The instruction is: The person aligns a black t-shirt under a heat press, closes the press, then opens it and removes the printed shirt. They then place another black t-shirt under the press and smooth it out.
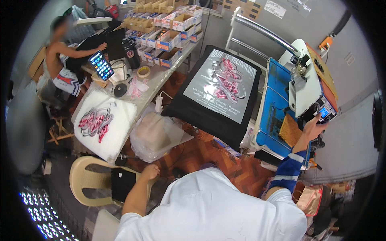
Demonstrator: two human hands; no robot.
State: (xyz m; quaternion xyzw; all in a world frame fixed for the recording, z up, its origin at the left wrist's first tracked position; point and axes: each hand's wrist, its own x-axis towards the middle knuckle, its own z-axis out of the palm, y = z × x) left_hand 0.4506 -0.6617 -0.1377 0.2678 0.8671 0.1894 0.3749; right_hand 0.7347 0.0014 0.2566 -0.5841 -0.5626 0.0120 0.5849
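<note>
My right hand (314, 127) reaches to the heat press control box (327, 105), a finger stretched out at its lit blue display (324, 112). That hand holds nothing I can see, and a blue sleeve with pale stripes covers the forearm. Low beside the beige plastic chair (90, 179), my left hand (150, 172) is closed in a loose fist, with nothing visible in it. On the press's lower bed lies a black shirt (183, 105), spread flat. A glossy film sheet (209, 90) with pink and grey artwork and white lettering rests on the shirt.
A stack of white printed sheets (92, 138) covers the near end of the plastic-covered table (159, 90). Behind it stand a phone (101, 65), a tape roll (143, 72), a black bottle (130, 54) and several boxes (169, 42). Another person (56, 52) sits far left. A blue frame (277, 94) borders the press.
</note>
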